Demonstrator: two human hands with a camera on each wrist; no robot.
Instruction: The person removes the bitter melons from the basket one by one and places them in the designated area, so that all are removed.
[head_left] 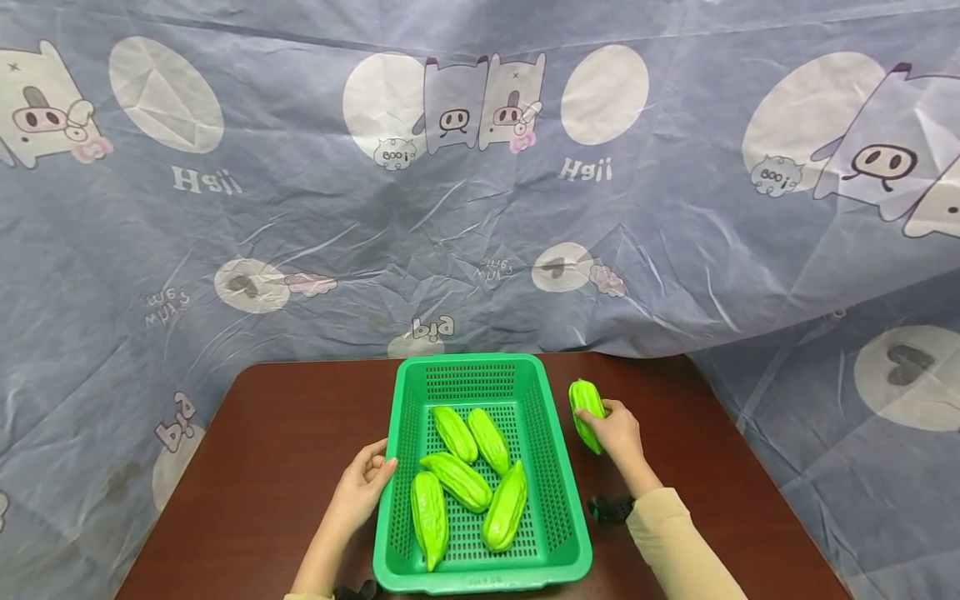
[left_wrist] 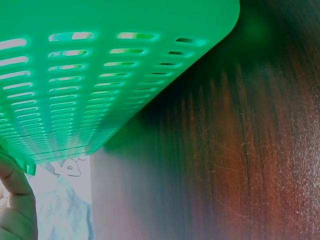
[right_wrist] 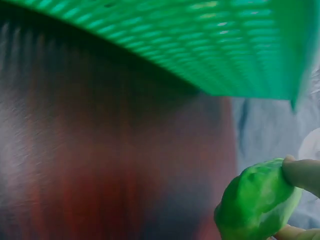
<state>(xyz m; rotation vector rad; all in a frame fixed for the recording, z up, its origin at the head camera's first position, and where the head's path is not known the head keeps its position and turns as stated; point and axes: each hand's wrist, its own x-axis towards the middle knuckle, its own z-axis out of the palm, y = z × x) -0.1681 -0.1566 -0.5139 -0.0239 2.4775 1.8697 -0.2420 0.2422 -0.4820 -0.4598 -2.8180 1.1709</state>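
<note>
A green plastic basket stands on the table with several bright green bitter melons lying on its slotted bottom. My left hand is at the basket's left side, thumb on the rim and fingers bent against the outside, pinching the edge. To the right of the basket, my right hand grips a single bitter melon between thumb and fingers, apart from the basket wall. The right wrist view shows this bitter melon close up, raised beside the perforated basket side.
A dark reddish-brown wooden table carries the basket. Behind it and at both sides hangs a grey-blue cloth with cartoon prints. Dark wrist straps show near the sleeves.
</note>
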